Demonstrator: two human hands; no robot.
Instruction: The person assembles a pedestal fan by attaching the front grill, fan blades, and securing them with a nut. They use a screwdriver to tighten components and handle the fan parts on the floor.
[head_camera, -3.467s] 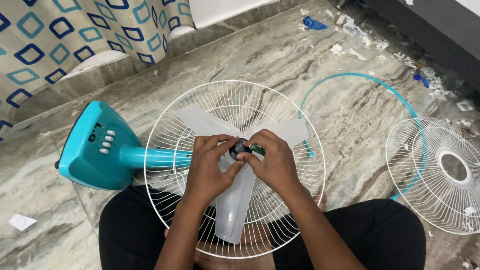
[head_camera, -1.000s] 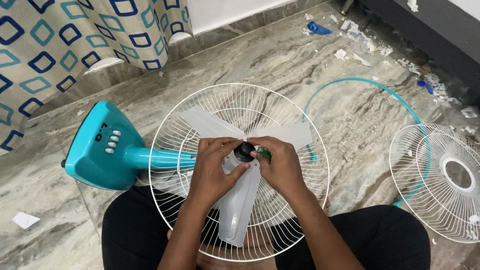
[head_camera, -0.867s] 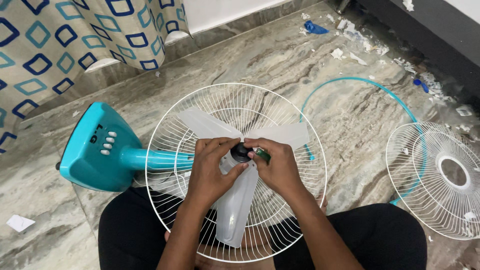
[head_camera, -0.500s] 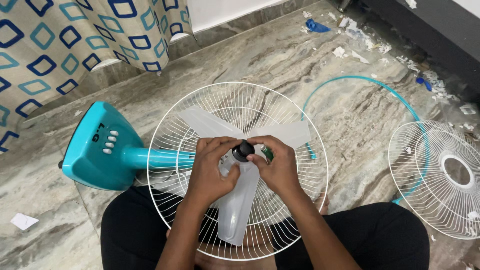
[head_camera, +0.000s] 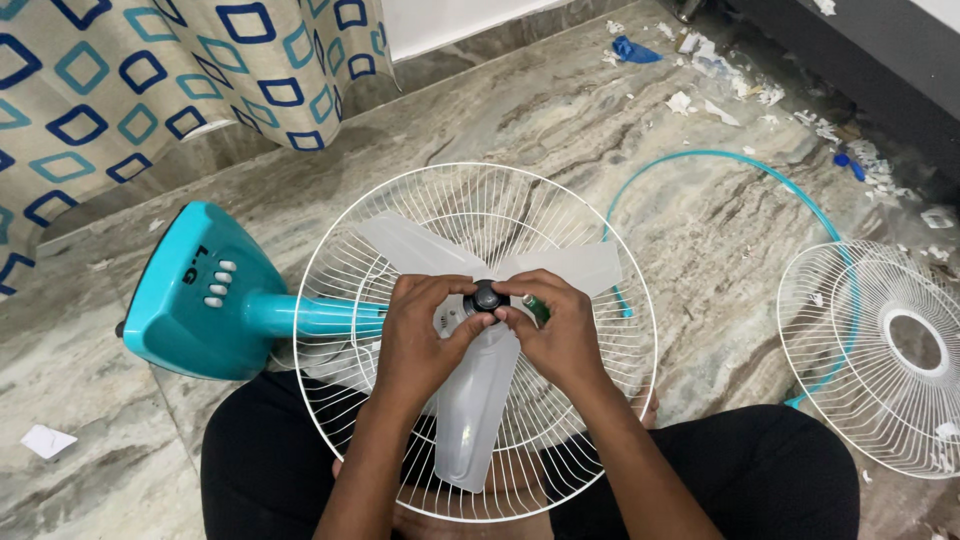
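Note:
A teal table fan lies on its back across my lap, its base (head_camera: 200, 295) off to the left. Its white rear wire guard (head_camera: 400, 205) faces up and carries a translucent three-blade propeller (head_camera: 470, 410). Both hands meet at the hub, where a small black cap (head_camera: 486, 297) sits. My left hand (head_camera: 420, 340) pinches that cap from the left with thumb and fingers. My right hand (head_camera: 555, 335) grips the cap from the right and also holds a small green object (head_camera: 537, 308) against its fingers.
The detached white front guard (head_camera: 880, 355) lies on the marble floor at the right, with a teal rim ring (head_camera: 720, 160) beside it. Torn paper scraps litter the far right (head_camera: 730, 85). A patterned curtain (head_camera: 150, 70) hangs at upper left. One paper scrap (head_camera: 45, 440) lies at lower left.
Both hands stayed at the hub; fingers have shifted around the black cap, closing tighter on it. The fan and loose guard have not moved.

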